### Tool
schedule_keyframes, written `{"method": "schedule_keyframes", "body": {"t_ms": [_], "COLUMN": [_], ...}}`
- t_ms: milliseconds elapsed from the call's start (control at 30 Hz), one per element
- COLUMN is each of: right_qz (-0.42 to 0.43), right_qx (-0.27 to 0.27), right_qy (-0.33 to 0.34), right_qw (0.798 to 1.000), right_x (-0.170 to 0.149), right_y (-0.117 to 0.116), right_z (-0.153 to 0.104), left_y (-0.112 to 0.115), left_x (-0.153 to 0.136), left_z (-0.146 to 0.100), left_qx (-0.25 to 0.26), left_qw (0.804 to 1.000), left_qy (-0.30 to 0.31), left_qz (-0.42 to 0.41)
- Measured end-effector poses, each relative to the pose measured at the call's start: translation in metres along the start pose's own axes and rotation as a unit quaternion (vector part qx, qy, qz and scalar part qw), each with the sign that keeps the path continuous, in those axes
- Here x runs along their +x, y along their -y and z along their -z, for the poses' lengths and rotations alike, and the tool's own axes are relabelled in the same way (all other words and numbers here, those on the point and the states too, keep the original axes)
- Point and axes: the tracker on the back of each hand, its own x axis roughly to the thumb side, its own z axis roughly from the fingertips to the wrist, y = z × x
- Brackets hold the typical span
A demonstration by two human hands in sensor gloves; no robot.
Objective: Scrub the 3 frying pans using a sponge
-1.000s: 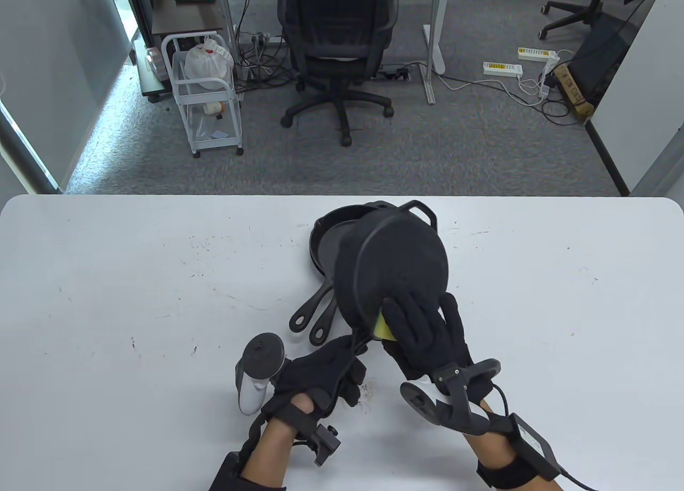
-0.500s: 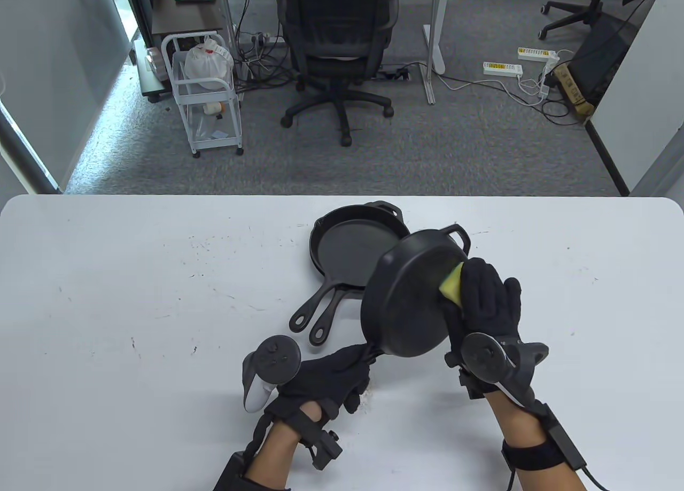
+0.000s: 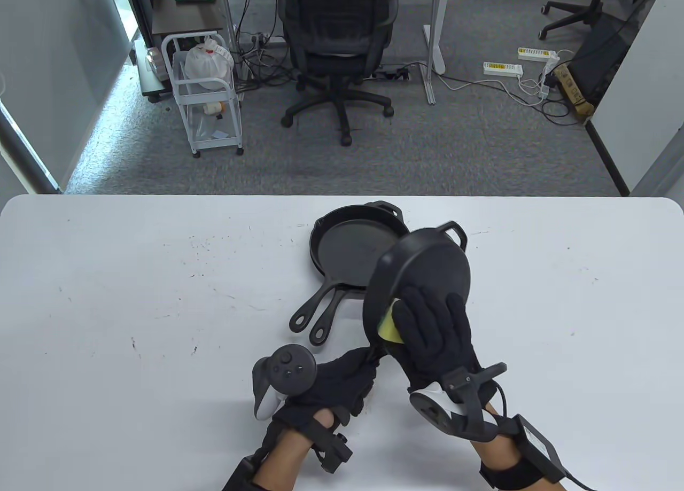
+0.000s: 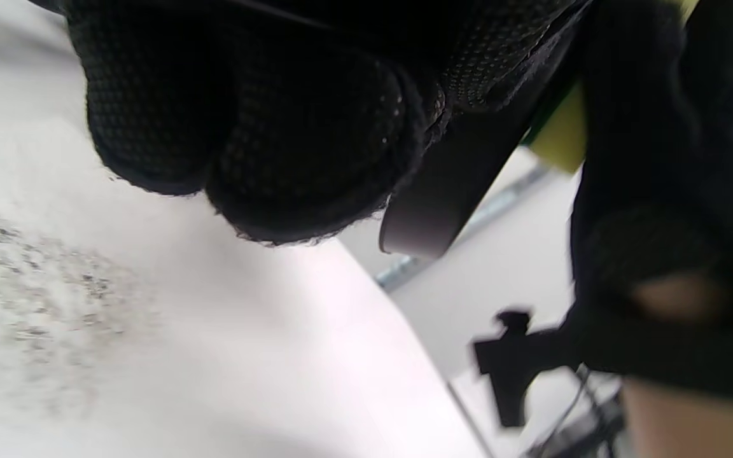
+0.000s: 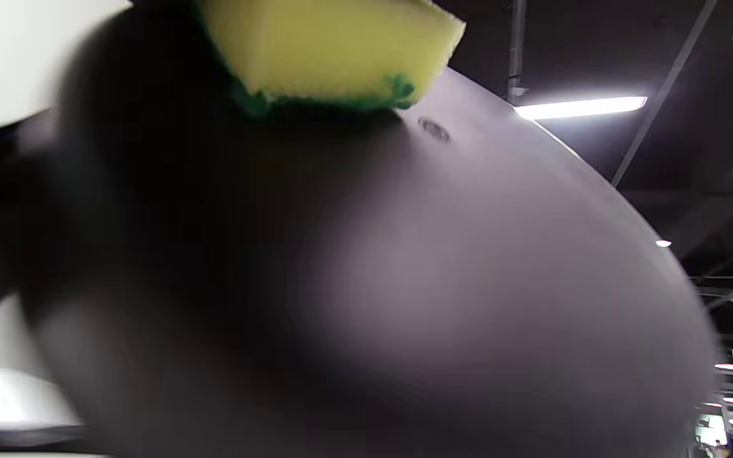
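A white, scuffed table top with rounded corners (image 3: pixel 160 298) filled the lower half of the table view. Beyond it lay grey carpet floor (image 3: pixel 454 154). A black mesh office chair on castors (image 3: pixel 337 47) stood opposite, a second black swivel chair (image 3: pixel 582 7) at far right. A white wire trolley holding a tied plastic bag (image 3: pixel 206 93) stood left, beside tangled black cables (image 3: pixel 262 58). White power strips (image 3: pixel 521 63) lay on the carpet, near a white desk leg (image 3: pixel 434 37)
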Motion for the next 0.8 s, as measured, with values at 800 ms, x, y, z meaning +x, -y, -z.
{"method": "schedule_keyframes", "body": {"t_ms": [800], "right_qz": [0.013], "right_qx": [0.019], "right_qy": [0.006], "right_qw": [1.0], "right_x": [0.006], "right_y": [-0.005], "right_z": [-0.002], "left_y": [0.001], "left_x": [0.007], "left_z": [-0.005], "left_qx": [0.048], "left_qw": [0.999], "left_qy": [-0.015], "left_qz": [0.018]}}
